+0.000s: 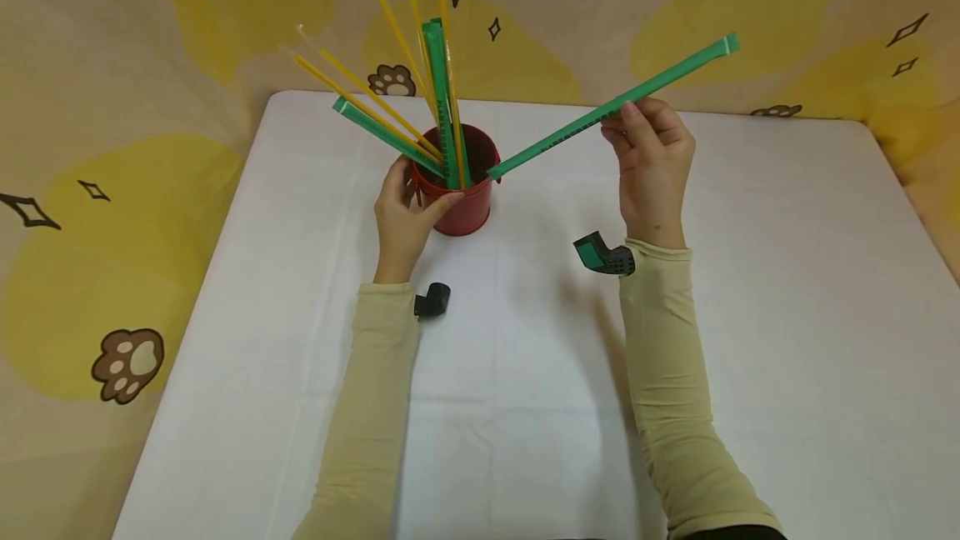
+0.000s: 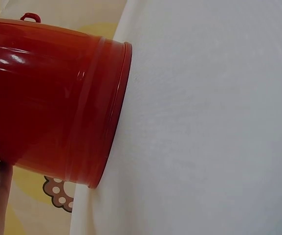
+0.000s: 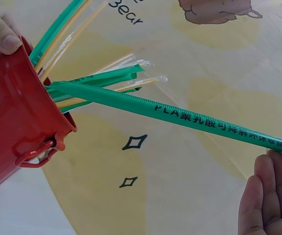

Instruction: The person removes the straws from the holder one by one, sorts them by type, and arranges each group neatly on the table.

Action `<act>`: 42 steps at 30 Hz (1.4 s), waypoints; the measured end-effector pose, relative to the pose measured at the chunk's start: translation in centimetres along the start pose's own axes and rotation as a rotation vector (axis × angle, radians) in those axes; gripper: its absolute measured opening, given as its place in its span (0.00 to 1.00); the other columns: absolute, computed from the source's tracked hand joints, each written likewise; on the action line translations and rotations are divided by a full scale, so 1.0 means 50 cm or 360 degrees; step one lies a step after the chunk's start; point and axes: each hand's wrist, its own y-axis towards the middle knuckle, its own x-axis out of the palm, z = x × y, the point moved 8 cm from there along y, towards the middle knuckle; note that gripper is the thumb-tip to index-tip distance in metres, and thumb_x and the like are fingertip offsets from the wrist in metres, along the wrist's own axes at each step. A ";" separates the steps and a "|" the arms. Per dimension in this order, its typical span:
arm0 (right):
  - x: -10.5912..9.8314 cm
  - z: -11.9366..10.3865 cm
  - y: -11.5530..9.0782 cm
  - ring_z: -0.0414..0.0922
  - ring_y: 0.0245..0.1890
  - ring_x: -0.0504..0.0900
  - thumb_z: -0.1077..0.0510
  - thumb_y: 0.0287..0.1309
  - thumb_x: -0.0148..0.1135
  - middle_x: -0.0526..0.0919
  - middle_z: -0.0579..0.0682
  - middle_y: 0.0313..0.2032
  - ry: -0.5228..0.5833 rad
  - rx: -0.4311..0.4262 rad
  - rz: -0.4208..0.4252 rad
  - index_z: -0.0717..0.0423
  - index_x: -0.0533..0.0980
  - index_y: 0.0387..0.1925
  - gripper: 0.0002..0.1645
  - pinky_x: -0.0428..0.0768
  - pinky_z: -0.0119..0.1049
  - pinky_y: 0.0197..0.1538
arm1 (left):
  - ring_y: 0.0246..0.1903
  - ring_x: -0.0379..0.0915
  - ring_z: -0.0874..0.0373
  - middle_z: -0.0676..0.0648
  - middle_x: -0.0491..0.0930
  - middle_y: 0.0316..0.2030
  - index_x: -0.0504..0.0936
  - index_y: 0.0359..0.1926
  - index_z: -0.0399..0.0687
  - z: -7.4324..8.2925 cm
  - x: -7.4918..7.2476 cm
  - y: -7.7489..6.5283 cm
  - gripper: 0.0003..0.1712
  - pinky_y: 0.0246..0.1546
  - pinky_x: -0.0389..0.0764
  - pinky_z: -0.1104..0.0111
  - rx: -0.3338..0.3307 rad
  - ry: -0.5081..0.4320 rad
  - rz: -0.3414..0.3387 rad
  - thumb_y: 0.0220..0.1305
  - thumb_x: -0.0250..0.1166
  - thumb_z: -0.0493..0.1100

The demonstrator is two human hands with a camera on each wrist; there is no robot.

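A small red bucket [image 1: 465, 213] stands upright on the white table, holding several green paper-wrapped straws [image 1: 441, 90] and yellow straws [image 1: 360, 88] in clear wrappers. My left hand [image 1: 401, 211] grips the bucket at its left side, with the thumb on the near rim. Between thumb and fingers, my right hand [image 1: 654, 161] pinches another green wrapped straw [image 1: 675, 73] past its middle. This straw slants down to the left, its lower end right at the bucket's right rim. Dark printing runs along its wrapper in the right wrist view, where some right fingers [image 3: 265, 196] show below it.
The white tabletop [image 1: 525, 440] spreads around the bucket. Behind it hangs a beige and yellow cloth [image 1: 540, 32] with paw prints and star shapes. A small red loop handle [image 3: 40, 154] sticks out from the bucket's side. Black wrist cameras sit on both beige sleeves.
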 end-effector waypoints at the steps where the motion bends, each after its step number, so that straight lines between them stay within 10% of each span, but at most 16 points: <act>1: 0.000 -0.001 0.001 0.48 0.27 0.80 0.73 0.57 0.59 0.80 0.58 0.26 -0.0001 0.0007 0.0000 0.70 0.76 0.28 0.03 0.81 0.36 0.38 | 0.59 0.65 0.58 0.41 0.72 0.58 0.67 0.62 0.34 0.000 0.000 0.000 0.39 0.61 0.69 0.65 0.0000 -0.0004 0.0001 0.49 0.73 0.34; 11: -0.006 0.002 0.006 0.49 0.27 0.79 0.73 0.56 0.59 0.80 0.59 0.26 -0.0026 0.0100 -0.0056 0.72 0.77 0.28 0.03 0.82 0.36 0.38 | 0.59 0.65 0.58 0.41 0.72 0.58 0.67 0.62 0.34 -0.002 -0.002 0.004 0.40 0.61 0.68 0.66 -0.0044 -0.0013 0.0006 0.48 0.74 0.34; 28: -0.027 0.119 -0.005 0.45 0.29 0.81 0.71 0.58 0.59 0.82 0.53 0.28 -0.0594 0.0744 -0.0527 0.64 0.81 0.29 0.06 0.81 0.33 0.41 | 0.58 0.66 0.58 0.41 0.72 0.58 0.67 0.62 0.34 -0.006 -0.002 0.003 0.39 0.60 0.69 0.66 -0.0007 -0.0017 0.0004 0.49 0.74 0.34; 42: -0.069 0.195 -0.014 0.46 0.29 0.81 0.70 0.57 0.60 0.82 0.53 0.29 -0.0931 0.0982 -0.0516 0.64 0.81 0.30 0.05 0.82 0.33 0.39 | 0.58 0.67 0.58 0.41 0.73 0.57 0.68 0.62 0.34 -0.006 0.000 0.004 0.40 0.60 0.69 0.66 -0.0003 -0.0085 -0.0001 0.47 0.74 0.33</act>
